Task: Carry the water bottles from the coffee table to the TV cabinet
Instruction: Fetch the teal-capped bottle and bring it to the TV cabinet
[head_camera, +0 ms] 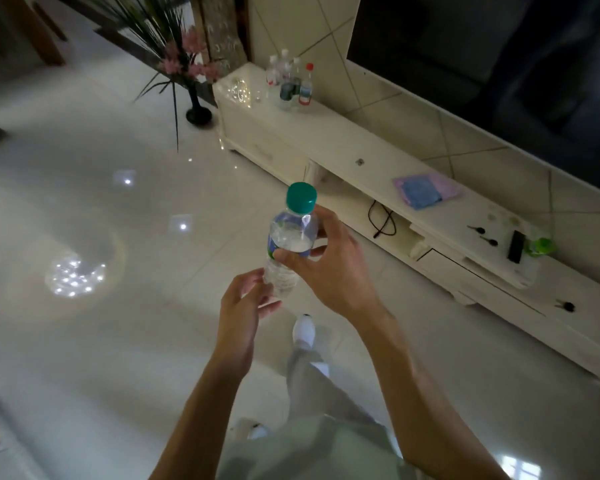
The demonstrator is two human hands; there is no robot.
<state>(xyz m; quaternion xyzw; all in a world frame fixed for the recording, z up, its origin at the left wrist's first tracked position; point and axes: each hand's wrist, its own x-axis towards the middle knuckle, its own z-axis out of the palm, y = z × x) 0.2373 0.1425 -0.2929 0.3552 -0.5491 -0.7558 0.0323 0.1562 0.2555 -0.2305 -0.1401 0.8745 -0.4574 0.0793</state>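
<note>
As the right hand (329,268) grips the bottle (293,230) (green cap), the left hand (239,317) cups its base.

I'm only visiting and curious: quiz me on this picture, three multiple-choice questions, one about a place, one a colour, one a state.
1. Where does the bottle cluster stand?
A. on a chair
B. at the far end of the TV cabinet
C. inside a drawer

2. What colour is the cap of the water bottle in hand?
A. yellow
B. green
C. black

3. What is the right hand doing?
A. gripping the water bottle
B. hanging empty
C. pressing a wall

Answers: 1 B, it stands on the cabinet top; 2 B, the cap reads teal-green; 3 A, it wraps the bottle's body.
</note>
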